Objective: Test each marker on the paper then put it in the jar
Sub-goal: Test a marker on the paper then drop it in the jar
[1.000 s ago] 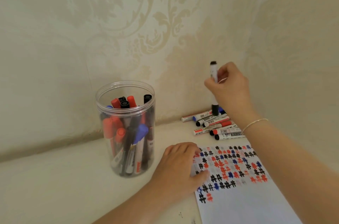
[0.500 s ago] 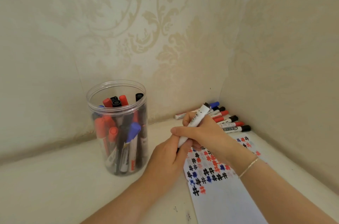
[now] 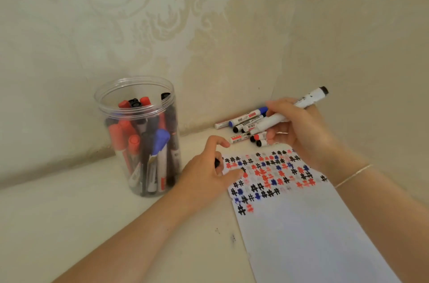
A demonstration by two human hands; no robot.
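Cream ledge [image 3: 58, 224] tucked into a wallpapered corner. Right hand [image 3: 299, 129] gripping uncapped marker [image 3: 290, 111] above paper [image 3: 301, 236]; left hand [image 3: 204, 173] pinching something black, half hidden. Jar [image 3: 139, 136] just left.

Plastic, paper and patterned wall covering

We see a clear glossy plastic jar [image 3: 137, 120], smooth white-barrelled markers [image 3: 246, 120], a matt paper [image 3: 308, 231] sheet, and a faintly textured damask wall [image 3: 185, 27].
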